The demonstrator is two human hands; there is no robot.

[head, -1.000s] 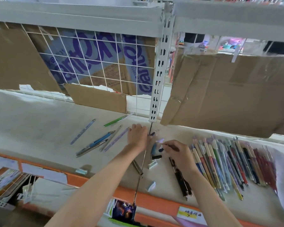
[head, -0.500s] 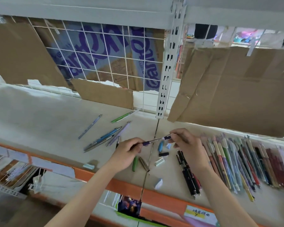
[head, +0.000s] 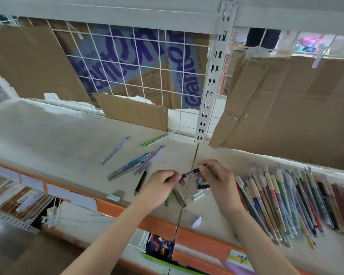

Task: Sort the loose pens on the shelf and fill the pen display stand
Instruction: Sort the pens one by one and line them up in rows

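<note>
Purple plastic shows between the two hands at the centre of the frame: a purple pen (head: 191, 172) held level just above the shelf (head: 54, 135). The left hand (head: 161, 186) pinches one end with curled fingers, and the right hand (head: 216, 178) pinches the other end the same way. Held from both ends like this, the pen looks to be getting checked, or having a cap pressed on or pulled off, before it joins a group; I cannot tell which. Loose caps and short pieces lie right below the hands, which fits that reading.

Right of the hands, in the lower right of the frame, lies a sorted row of pens (head: 290, 201), packed side by side. Left of centre, a few scattered pens (head: 134, 165) wait at odd angles, a black one (head: 141, 181) nearest the left hand. No display stand is in sight.

The shelf is pale and dusty with an orange front edge (head: 111, 207). Behind it stand a white wire grid (head: 139, 76) and brown cardboard sheets (head: 294, 108), and a slotted white upright (head: 210, 86) divides the bay.
</note>
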